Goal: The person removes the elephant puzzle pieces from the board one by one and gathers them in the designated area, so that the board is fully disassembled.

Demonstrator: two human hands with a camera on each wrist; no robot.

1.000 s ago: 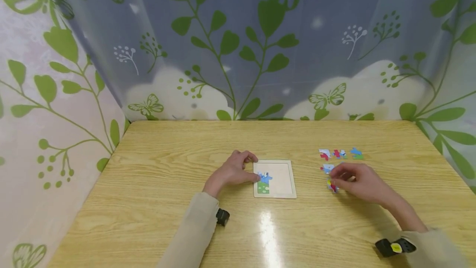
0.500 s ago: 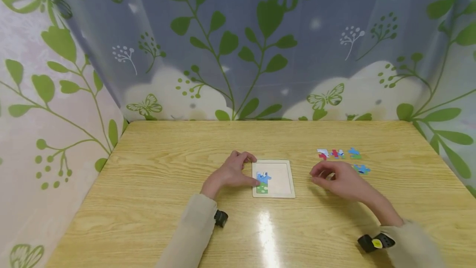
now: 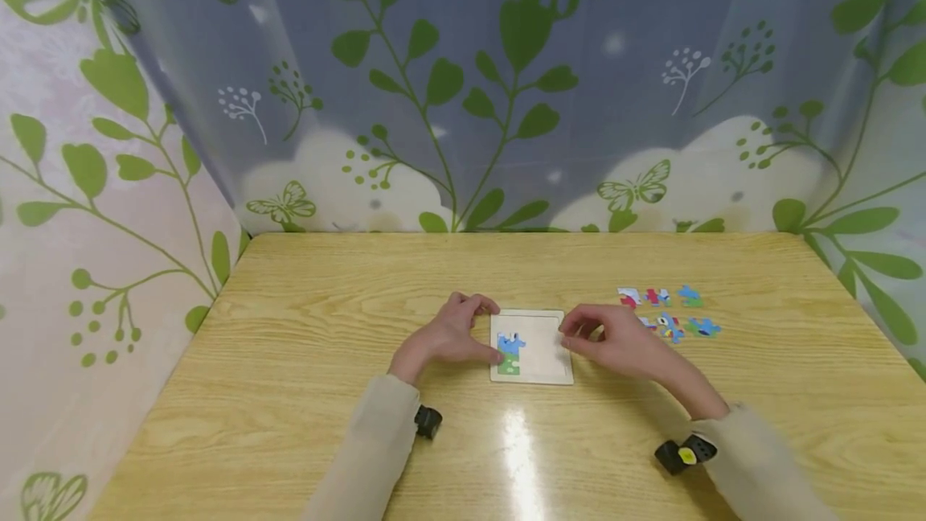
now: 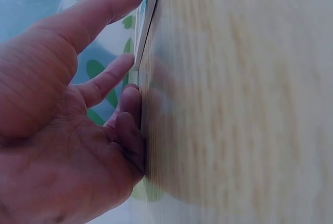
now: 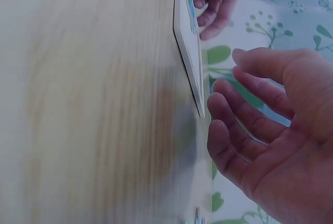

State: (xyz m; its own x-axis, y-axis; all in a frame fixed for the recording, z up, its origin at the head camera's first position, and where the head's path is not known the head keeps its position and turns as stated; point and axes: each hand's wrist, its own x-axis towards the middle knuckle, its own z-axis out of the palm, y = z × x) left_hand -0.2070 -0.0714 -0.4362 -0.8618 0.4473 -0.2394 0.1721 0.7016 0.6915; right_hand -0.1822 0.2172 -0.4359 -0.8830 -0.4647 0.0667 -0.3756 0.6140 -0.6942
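Note:
A square wooden puzzle tray (image 3: 542, 380) lies on the table, with joined blue and green jigsaw pieces (image 3: 510, 352) along its left side. My left hand (image 3: 448, 336) steadies the tray: the thumb rests on its left side and a fingertip touches the far left corner. In the left wrist view its thumb and index finger are extended. My right hand (image 3: 615, 340) hovers by the tray's right rim, thumb and index tips close together. No piece shows between them in the right wrist view (image 5: 281, 125); a small one could be hidden.
Several loose jigsaw pieces, among them a blue one (image 3: 690, 296), a red one (image 3: 654, 297) and another blue one (image 3: 703, 327), lie right of the tray. My right hand partly covers this group. A patterned cloth (image 3: 463, 87) hangs behind the wooden table (image 3: 325, 288).
My right hand has moved left from the loose pieces to the tray's right rim, uncovering some pieces. The left hand stays at the tray, its thumb slightly lower.

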